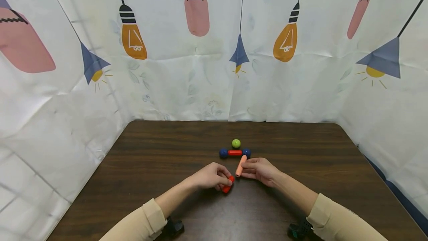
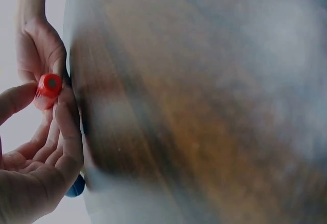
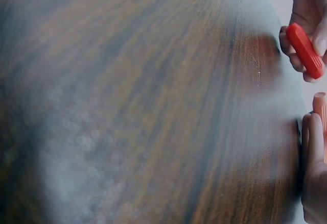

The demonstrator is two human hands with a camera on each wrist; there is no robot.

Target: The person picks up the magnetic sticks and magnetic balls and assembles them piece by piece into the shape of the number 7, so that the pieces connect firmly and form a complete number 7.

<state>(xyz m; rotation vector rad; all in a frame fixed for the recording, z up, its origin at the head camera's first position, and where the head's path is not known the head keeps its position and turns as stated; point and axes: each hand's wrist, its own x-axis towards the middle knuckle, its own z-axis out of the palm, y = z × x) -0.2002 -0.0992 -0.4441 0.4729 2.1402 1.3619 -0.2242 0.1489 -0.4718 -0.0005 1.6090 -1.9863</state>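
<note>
Between thumb and fingers my left hand [image 1: 214,176] pinches a short red rod [image 1: 228,185]. Its end, with a grey dot in the middle, faces the left wrist view [image 2: 51,83]. My right hand [image 1: 262,170] pinches a light orange rod [image 1: 241,166] just to the right of it. The orange rod's far end is right at a blue ball [image 1: 246,152]. That ball, another red rod [image 1: 235,153] and a second blue ball [image 1: 223,153] form a straight row on the table. In the right wrist view the left hand's red rod [image 3: 306,51] shows ridged sides.
Just behind the row lies a green ball [image 1: 236,143]. The dark wooden table [image 1: 160,148] reaches back to a white printed curtain [image 1: 210,84], which also hangs along both sides. Both wrists carry black devices.
</note>
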